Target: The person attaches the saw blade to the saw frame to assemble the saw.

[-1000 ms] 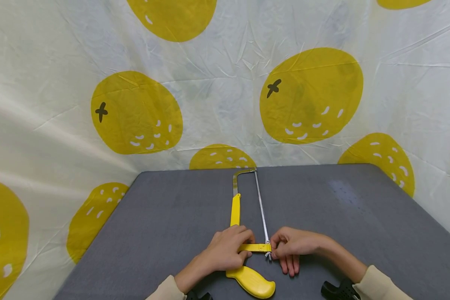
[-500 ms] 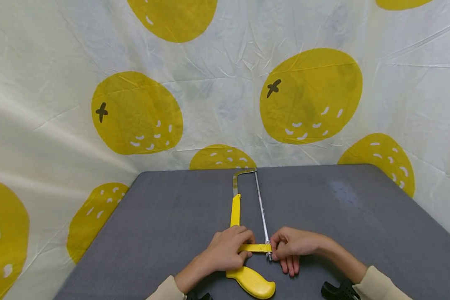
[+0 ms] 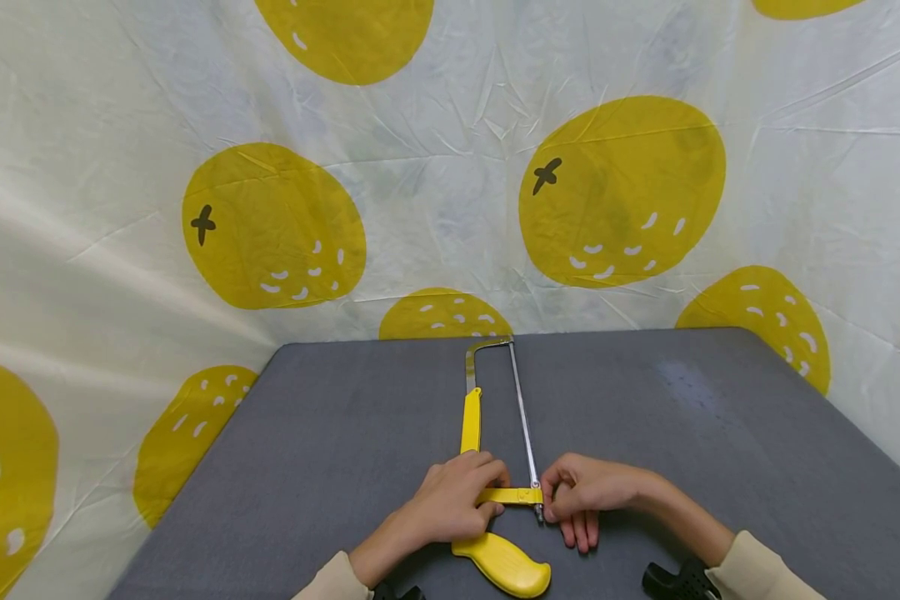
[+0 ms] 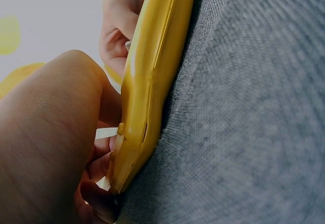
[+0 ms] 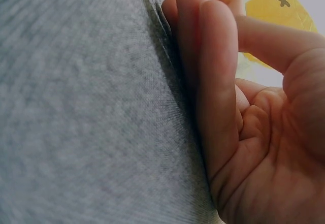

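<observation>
A hacksaw [image 3: 471, 421] with a yellow frame and handle lies on the grey table, its silver blade side [image 3: 523, 412] to the right. My left hand [image 3: 453, 500] grips the frame where the yellow near arm meets it, thumb on the near side and fingers on the far side. At the right end of that arm, a small metal wing nut [image 3: 540, 514] sticks out toward me. The thumb and index finger of my right hand [image 3: 581, 492] pinch at it, while the other fingers rest on the table. In the left wrist view, the yellow handle [image 4: 157, 56] fills the middle.
The grey cloth-covered table [image 3: 345, 400] reaches back to a pale curtain [image 3: 435, 208] printed with yellow fruit. The saw's far end lies close to the table's back edge. A black wrist device [image 3: 678, 579] sits by the right sleeve.
The wing nut has turned a little under my right fingertips; its wings stood spread and now look narrower. The left hand and the saw have stayed in place.
</observation>
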The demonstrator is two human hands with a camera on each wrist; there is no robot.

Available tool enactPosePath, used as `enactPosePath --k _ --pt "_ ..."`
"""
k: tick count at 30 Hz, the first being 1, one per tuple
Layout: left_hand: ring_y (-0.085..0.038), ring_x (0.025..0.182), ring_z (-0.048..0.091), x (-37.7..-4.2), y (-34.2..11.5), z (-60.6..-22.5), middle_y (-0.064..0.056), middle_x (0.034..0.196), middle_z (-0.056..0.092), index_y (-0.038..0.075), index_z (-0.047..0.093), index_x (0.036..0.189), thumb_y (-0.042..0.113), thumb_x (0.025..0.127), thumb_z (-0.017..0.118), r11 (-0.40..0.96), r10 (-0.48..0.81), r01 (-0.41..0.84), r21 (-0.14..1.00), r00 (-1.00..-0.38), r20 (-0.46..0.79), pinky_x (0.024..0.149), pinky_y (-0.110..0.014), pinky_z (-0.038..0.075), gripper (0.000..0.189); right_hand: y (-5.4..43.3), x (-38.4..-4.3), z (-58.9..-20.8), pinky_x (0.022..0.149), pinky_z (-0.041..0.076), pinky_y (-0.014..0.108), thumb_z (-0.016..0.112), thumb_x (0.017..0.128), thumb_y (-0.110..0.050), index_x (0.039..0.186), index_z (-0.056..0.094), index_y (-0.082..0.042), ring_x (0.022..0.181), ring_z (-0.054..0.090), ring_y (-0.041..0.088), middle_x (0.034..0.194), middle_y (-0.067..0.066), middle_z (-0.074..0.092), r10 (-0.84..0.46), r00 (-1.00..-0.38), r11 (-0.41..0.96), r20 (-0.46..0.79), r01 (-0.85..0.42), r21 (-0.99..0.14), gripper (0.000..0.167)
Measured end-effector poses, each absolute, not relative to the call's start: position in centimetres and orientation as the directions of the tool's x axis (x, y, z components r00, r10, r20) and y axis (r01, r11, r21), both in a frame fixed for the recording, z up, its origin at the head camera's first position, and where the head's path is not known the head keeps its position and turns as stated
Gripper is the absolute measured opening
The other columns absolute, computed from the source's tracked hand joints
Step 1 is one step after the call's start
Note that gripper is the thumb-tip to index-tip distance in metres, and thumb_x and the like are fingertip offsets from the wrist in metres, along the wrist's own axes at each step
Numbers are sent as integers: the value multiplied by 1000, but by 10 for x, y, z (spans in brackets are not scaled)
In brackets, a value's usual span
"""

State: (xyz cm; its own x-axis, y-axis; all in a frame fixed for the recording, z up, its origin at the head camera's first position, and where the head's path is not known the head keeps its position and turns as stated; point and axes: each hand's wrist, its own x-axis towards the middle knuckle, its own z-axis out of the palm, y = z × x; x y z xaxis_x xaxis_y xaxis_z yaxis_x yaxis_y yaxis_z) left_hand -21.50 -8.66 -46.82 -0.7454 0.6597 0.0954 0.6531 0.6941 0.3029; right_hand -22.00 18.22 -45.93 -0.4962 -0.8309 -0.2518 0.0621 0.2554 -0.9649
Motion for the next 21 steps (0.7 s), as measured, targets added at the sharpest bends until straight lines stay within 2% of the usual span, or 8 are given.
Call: enactPosePath --k 3,8,14,18,21 --pt "-1 80 46 -215 -87 -468 17 89 52 36 64 103 31 92 68 694 660 652 304 -745 93 54 -23 37 13 182 -220 -458 49 54 23 63 96 -5 101 64 9 55 70 6 70 -1 73 -832 -495 254 -252 63 -965 14" --pt "-1 80 46 -216 -86 -468 17 90 52 36 64 103 31 92 68 694 661 653 303 -745 90 55 -23 37 13 181 -219 -457 49 54 22 67 97 -13 99 65 6 55 69 4 70 0 73 -822 -500 275 -273 71 -959 19" --pt "-1 79 46 -216 -86 -469 17 89 52 36 64 103 31 92 69 695 660 651 306 -746 89 55 -24 37 13 179 -219 -456 48 53 22 65 101 -19 100 59 16 53 69 5 68 1 73 -810 -512 293 -287 70 -953 35" --pt "-1 79 46 -216 -86 -469 17 89 52 36 64 103 31 92 68 695 659 651 305 -747 91 55 -23 37 13 180 -219 -457 48 54 23 63 100 -14 101 59 16 54 70 6 70 3 73 -818 -502 284 -281 73 -956 30" --pt "-2 79 46 -216 -87 -469 17 89 52 37 64 103 31 92 68 695 658 651 306 -747 93 55 -24 37 13 181 -220 -458 49 54 23 60 98 -9 102 60 15 55 70 7 72 14 74 -826 -495 271 -269 69 -960 24"
